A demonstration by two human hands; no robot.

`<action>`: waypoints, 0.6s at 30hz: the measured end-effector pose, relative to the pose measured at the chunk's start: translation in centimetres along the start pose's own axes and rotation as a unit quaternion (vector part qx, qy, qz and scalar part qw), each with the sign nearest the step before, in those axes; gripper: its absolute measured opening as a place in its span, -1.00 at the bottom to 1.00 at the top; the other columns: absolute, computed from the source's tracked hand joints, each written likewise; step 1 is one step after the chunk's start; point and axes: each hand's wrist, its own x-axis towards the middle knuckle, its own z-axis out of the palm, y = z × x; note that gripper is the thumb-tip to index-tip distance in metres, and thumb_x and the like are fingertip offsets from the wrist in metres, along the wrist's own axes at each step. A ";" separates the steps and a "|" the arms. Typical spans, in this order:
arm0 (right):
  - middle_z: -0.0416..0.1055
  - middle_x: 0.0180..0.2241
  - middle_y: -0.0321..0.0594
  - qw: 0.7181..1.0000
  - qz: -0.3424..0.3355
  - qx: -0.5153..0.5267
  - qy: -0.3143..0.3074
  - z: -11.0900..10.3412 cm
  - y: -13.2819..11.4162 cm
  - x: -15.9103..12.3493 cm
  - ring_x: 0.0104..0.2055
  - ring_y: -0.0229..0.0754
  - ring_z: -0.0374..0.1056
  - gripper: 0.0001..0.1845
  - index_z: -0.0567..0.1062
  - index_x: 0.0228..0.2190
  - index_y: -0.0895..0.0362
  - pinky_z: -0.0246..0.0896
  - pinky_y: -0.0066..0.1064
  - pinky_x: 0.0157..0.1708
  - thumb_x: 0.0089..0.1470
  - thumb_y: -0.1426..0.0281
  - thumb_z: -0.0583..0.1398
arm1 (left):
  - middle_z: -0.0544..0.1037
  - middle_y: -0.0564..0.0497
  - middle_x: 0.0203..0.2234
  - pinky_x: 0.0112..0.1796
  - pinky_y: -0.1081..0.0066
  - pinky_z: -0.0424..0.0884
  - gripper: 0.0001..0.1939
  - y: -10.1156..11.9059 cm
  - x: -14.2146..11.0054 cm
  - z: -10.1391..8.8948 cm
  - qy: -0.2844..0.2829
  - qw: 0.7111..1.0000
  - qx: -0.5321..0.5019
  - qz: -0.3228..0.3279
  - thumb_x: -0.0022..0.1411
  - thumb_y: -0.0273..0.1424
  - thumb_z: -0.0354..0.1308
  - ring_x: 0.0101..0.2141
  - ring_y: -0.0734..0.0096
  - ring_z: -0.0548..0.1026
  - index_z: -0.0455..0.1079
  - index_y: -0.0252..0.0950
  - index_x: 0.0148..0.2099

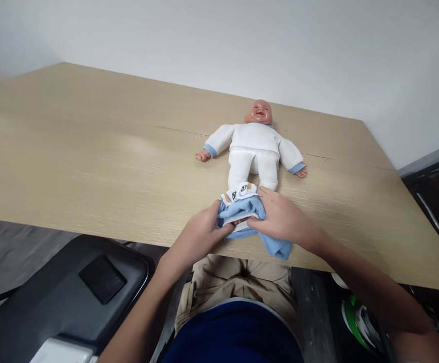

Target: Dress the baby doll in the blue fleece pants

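A smiling baby doll [255, 136] in a white top with light-blue cuffs and white trousers lies on its back on the wooden table [109, 151], its head toward twelve o'clock and its legs toward six. Its arms spread toward eight and four. At the lower end of the legs is a blue terry garment [242, 207] with a white trim panel bearing cartoon eyes and orange patches; it covers the ends of the legs, and something small and skin-toned shows in its opening. The left hand [201, 229] is clamped on the garment's nine o'clock edge, thumb at the opening. The right hand [281, 214] pinches the three o'clock edge, with a blue part of the cloth hanging down beneath it toward five. From the garment, a black chair [34, 297] stands toward eight o'clock with a flat dark rectangular object [102, 279] on it, and a green-rimmed item [351, 320] sits toward four, below the table edge.
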 end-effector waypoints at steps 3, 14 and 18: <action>0.57 0.20 0.13 0.999 0.013 -0.030 -0.004 0.4 -0.8 -0.3 0.22 0.28 0.53 -0.57 0.55 0.15 0.16 0.41 0.05 0.19 0.32 0.30 0.36 | 0.55 -0.16 -0.15 -0.04 0.06 0.35 -0.67 -0.6 0.0 0.4 0.014 0.999 -0.010 0.029 0.42 -0.04 0.09 -0.07 -0.12 0.50 0.33 -0.20 -0.03; 0.69 -0.02 -0.11 0.985 -0.004 0.163 0.054 0.5 1.5 0.0 -0.03 0.14 0.61 -0.47 0.52 0.15 0.10 0.46 -0.05 0.06 0.15 0.38 0.37 | 0.49 -0.08 0.04 0.06 0.24 0.43 -0.58 -1.6 1.1 1.7 0.102 0.959 -0.243 0.105 0.46 -0.23 0.22 0.05 0.15 0.51 0.19 -0.22 0.23; 0.67 -0.13 -0.16 0.980 -0.042 0.167 0.100 0.1 2.2 0.9 -0.12 0.07 0.56 -0.66 0.55 -0.05 0.07 0.43 -0.10 0.01 0.10 0.37 0.35 | 0.49 -0.06 -0.01 0.04 0.25 0.41 -0.62 -2.0 2.3 0.8 0.128 0.966 -0.177 0.140 0.46 -0.29 0.20 -0.03 0.19 0.48 0.25 -0.27 0.22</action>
